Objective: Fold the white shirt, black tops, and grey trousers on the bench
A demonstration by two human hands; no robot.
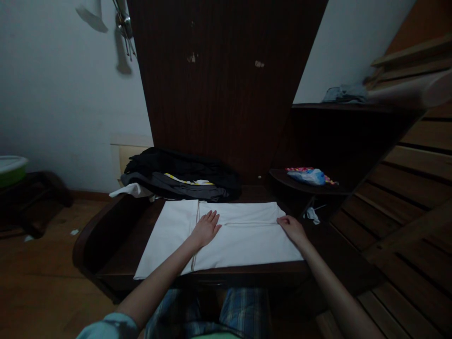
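Note:
A white folded cloth point(247, 245) lies spread on the dark wooden bench in front of me. A seam or fold edge runs across it left of its middle, and a long crease crosses its right part. My left hand point(206, 229) rests flat on the cloth near that seam, fingers stretched out. At the cloth's right edge, my right hand point(291, 227) has thumb and fingers pinched on the fabric. Whether the cloth is a garment or a plain sheet, I cannot tell.
Behind the cloth lies a pile of dark clothes point(183, 176). Corner shelves point(353, 107) stand at the right, with a plastic bag point(307, 176) on the lower one. Wooden slats point(406, 202) rise at far right. The bench's curved arm point(84, 245) bounds the left.

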